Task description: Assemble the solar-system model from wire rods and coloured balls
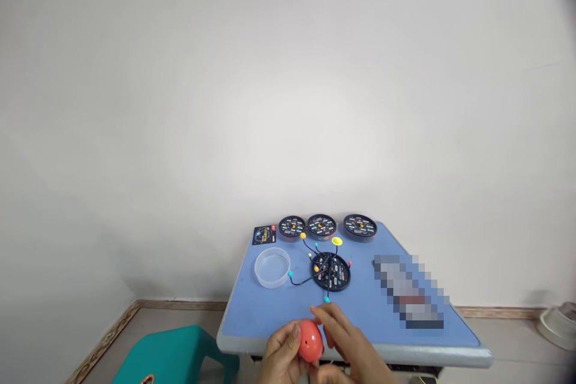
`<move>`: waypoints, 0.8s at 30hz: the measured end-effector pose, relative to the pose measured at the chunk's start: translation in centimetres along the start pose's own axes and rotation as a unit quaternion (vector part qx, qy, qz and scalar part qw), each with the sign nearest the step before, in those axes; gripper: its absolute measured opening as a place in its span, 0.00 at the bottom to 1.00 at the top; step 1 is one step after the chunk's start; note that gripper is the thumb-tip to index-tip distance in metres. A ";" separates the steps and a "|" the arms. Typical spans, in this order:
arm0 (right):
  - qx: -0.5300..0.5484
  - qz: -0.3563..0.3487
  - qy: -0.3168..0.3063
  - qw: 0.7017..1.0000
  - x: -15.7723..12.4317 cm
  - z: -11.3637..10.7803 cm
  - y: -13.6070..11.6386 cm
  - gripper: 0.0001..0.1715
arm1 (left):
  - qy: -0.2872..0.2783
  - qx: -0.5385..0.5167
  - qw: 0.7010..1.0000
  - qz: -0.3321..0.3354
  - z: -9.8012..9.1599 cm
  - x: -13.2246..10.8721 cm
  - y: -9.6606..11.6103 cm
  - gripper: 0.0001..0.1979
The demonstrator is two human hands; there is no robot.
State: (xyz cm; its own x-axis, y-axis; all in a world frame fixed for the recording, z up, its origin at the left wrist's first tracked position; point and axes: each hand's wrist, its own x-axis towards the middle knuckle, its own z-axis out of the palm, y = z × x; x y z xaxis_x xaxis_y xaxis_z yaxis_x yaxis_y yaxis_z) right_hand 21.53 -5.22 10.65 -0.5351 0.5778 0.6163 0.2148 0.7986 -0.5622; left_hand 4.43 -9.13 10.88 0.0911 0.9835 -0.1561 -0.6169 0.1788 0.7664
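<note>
My left hand (284,351) grips a glossy red plastic ball (310,341) with a small hole in its side, just over the table's front edge. Beside the ball, on its right, is my right hand (346,348); its fingers are stretched out and its thumb is apart from them. Whether they touch the ball cannot be made out. Farther back stands a planet model with a round black base (337,279) and curved black arms. Coloured tips on the arms include a yellow disc (337,241), an orange ball (303,236) and a turquoise ball (290,274).
A clear round tub (272,267) sits left of the model on the blue table (252,318). Behind are a black card (264,235) and three round black-topped containers (321,225). A pixelated object (408,293) lies right. A green stool (166,354) stands at left.
</note>
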 end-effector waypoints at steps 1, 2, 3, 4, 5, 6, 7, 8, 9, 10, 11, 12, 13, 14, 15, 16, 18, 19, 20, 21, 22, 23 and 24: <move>0.036 0.026 0.008 0.999 0.1 -0.6 -0.2 0.37 | -0.017 -0.005 1.000 0.001 0.2 0.1 0.2 0.26; 0.062 0.050 0.017 0.997 0.3 -1.2 -0.4 0.35 | -0.038 -0.010 0.999 0.001 0.4 0.2 0.4 0.26; 0.080 0.071 0.023 0.994 0.5 -1.7 -0.5 0.34 | -0.060 -0.018 0.998 0.003 0.8 0.3 0.5 0.27; 0.093 0.088 0.025 0.991 0.6 -2.1 -0.7 0.32 | -0.083 -0.027 0.996 0.004 1.1 0.4 0.6 0.27; 0.105 0.099 0.023 0.989 0.8 -2.4 -0.8 0.31 | -0.104 -0.036 0.994 0.004 1.5 0.6 0.6 0.26; 0.120 0.103 0.020 0.987 1.0 -2.6 -0.9 0.30 | -0.123 -0.045 0.991 0.004 1.9 0.7 0.6 0.25; 0.136 0.103 0.017 0.985 1.1 -2.7 -0.9 0.29 | -0.137 -0.053 0.989 0.006 2.2 0.9 0.4 0.24; 0.150 0.102 0.017 0.983 1.1 -2.8 -0.9 0.28 | -0.147 -0.060 0.987 0.009 2.5 1.1 0.2 0.23; 0.159 0.102 0.018 0.982 1.0 -2.8 -0.8 0.28 | -0.152 -0.066 0.986 0.012 2.8 1.3 -0.1 0.23; 0.162 0.109 0.019 0.981 0.8 -2.8 -0.5 0.28 | -0.154 -0.072 0.985 0.014 3.0 1.4 -0.4 0.22; 0.159 0.123 0.018 0.979 0.5 -2.7 -0.3 0.29 | -0.153 -0.080 0.985 0.015 3.2 1.6 -0.8 0.22; 0.153 0.145 0.018 0.977 0.2 -2.5 0.1 0.31 | -0.148 -0.091 0.985 0.017 3.4 1.8 -1.3 0.21; 0.148 0.170 0.020 0.974 -0.2 -2.3 0.5 0.33 | -0.142 -0.105 0.984 0.016 3.5 2.0 -1.7 0.21; 0.148 0.192 0.030 0.970 -0.6 -2.1 0.8 0.34 | -0.135 -0.118 0.984 0.015 3.7 2.2 -2.2 0.20; 0.153 0.212 0.045 0.964 -1.0 -1.9 1.2 0.35 | -0.129 -0.130 0.983 0.015 3.8 2.4 -2.5 0.19; 0.165 0.227 0.063 0.958 -1.3 -1.8 1.4 0.35 | -0.126 -0.137 0.982 0.015 4.0 2.6 -2.9 0.19; 0.192 0.252 0.096 0.944 -1.6 -1.8 1.7 0.33 | -0.119 -0.133 0.984 0.017 4.3 3.0 -3.3 0.19; 0.202 0.264 0.105 0.937 -1.6 -1.9 1.7 0.32 | -0.116 -0.120 0.986 0.018 4.4 3.2 -3.4 0.21; 0.210 0.274 0.104 0.933 -1.5 -2.2 1.7 0.32 | -0.113 -0.104 0.988 0.019 4.5 3.4 -3.4 0.22; 0.212 0.283 0.095 0.931 -1.4 -2.5 1.7 0.32 | -0.111 -0.082 0.990 0.019 4.5 3.6 -3.3 0.24; 0.211 0.290 0.084 0.930 -1.1 -2.9 1.7 0.32 | -0.110 -0.055 0.992 0.017 4.6 3.8 -3.2 0.26; 0.209 0.294 0.072 0.930 -0.7 -3.2 1.6 0.33 | -0.110 -0.026 0.993 0.015 4.6 3.9 -3.1 0.29; 0.210 0.296 0.061 0.930 -0.3 -3.6 1.6 0.33 | -0.107 0.003 0.994 0.016 4.5 4.1 -2.9 0.32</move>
State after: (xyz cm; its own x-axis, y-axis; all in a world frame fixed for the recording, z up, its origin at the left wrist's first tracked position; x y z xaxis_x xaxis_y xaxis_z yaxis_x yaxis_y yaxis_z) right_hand 24.94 -3.52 11.60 -0.3232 0.9301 0.1744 0.0901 0.2137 -0.9727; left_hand 10.12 -5.53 10.84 0.2356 0.9718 0.0041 -0.6169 0.1463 0.7733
